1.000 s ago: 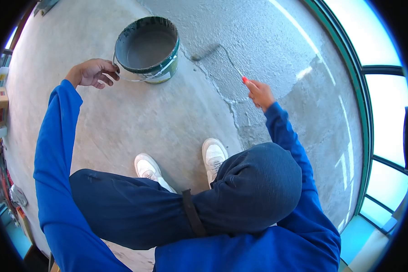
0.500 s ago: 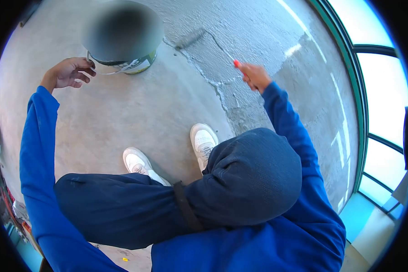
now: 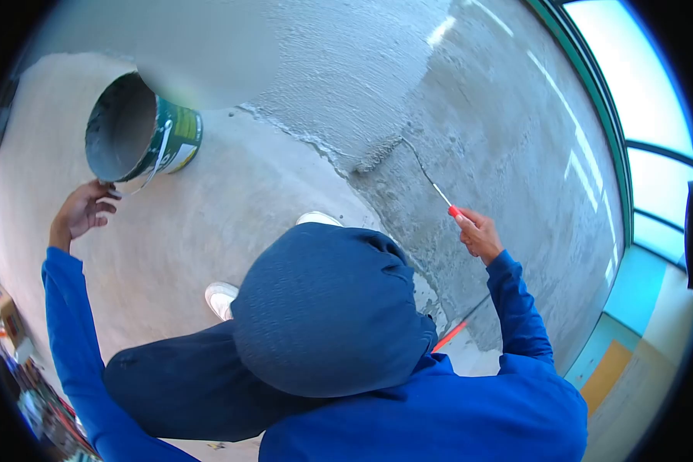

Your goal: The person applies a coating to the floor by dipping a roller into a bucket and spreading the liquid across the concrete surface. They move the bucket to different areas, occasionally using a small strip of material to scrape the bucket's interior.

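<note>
roller (image 3: 433,185) clenched in right hand (image 3: 479,235), head indistinct; left hand (image 3: 85,209) grip at bucket (image 3: 142,135) unclear

Grey concrete floor (image 3: 231,208), seen from above; near part dry, pale, smooth; far part under a wet, rough, darker grey coating (image 3: 346,85), w/ a ragged edge running diag. between the two. On dry part: green round bucket (image 3: 179,132), grey-smeared inside, upper left, near the coating edge; two white shoes (image 3: 220,296), centre, partly hidden. At coating edge: paint roller (image 3: 377,158), wire frame, red grip. Lower right: thin orange-red strip (image 3: 449,336) on floor.
</note>
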Demonstrator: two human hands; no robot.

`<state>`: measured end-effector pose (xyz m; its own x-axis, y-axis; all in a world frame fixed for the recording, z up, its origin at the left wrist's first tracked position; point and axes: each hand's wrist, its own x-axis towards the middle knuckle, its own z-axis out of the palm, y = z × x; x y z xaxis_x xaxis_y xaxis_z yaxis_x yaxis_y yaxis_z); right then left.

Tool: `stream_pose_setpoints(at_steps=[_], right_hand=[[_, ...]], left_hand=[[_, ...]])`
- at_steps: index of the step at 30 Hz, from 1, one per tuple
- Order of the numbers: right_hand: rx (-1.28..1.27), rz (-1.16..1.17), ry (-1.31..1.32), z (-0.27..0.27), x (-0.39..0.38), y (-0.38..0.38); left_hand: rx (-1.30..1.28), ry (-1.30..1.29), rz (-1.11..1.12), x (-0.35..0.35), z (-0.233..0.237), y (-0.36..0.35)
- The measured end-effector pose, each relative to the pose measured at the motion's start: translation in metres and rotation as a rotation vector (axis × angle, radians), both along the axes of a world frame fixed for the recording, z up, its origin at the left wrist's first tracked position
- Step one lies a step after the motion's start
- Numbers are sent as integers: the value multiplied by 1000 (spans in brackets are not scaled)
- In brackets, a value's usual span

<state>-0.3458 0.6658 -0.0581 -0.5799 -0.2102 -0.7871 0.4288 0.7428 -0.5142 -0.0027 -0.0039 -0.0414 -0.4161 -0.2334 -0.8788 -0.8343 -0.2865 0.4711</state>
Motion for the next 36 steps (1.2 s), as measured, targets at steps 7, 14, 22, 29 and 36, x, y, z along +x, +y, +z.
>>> stream_pose_setpoints(at_steps=[7, 14, 22, 29, 36], right_hand=[[-127, 210, 277, -44, 16, -37], [-250, 247, 348, -76, -13, -134], [-78, 111, 60, -15, -5, -5], [40, 51, -28, 10, -17, 7], [-109, 370, 270, -40, -41, -130]], left_hand=[[8, -27, 34, -7, 5, 4], [13, -8, 62, -3, 11, 5], [20, -16, 50, -4, 6, 3], [8, -1, 49, 0, 7, 5], [-8, -21, 36, -6, 17, 10]])
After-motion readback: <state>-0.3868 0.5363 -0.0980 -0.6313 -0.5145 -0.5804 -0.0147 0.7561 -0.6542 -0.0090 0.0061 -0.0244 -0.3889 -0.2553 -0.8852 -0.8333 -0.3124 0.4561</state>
